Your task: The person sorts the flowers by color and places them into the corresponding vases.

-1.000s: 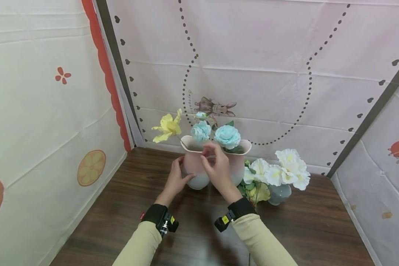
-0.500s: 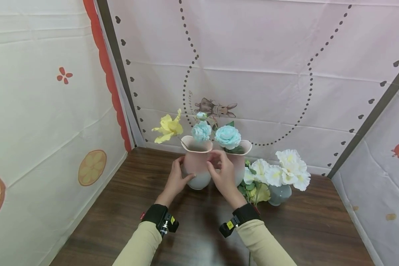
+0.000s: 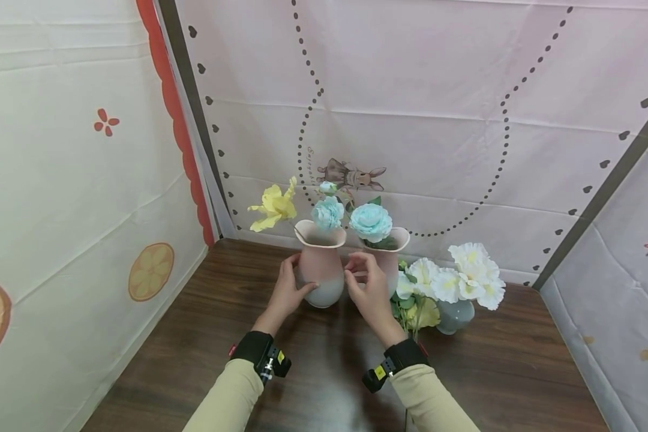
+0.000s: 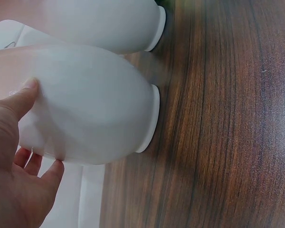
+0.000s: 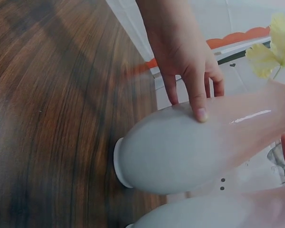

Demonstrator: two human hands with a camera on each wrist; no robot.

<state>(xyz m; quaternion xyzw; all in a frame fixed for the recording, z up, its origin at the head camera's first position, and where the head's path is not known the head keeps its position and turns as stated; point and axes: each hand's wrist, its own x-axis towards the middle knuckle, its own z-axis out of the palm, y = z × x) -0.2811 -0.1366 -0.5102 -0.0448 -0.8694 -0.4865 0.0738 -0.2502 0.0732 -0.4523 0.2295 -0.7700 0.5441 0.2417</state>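
My left hand (image 3: 287, 293) holds a pink-to-grey vase (image 3: 321, 273) from its left side, thumb across the front and fingers round behind. The vase stands upright on the table, its base showing in the left wrist view. A yellow flower (image 3: 274, 207) leans out of its mouth to the left. My right hand (image 3: 369, 291) hovers at the gap between this vase and a second, matching vase (image 3: 387, 258), its fingers loosely bent with nothing between them. A large blue flower (image 3: 371, 222) rises from the second vase; a smaller blue flower (image 3: 328, 212) overlaps the first vase's mouth.
Right of the vases, white flowers (image 3: 474, 273) stand over a small grey-blue pot (image 3: 455, 316). More stems with a pale yellow bloom (image 3: 423, 313) lie beside it. Printed cloth walls enclose the dark wooden table (image 3: 497, 372) at the back and sides.
My right hand has come down and right, away from the first vase's rim, to the gap beside it. My left hand keeps its hold, and the flowers stay as they were.
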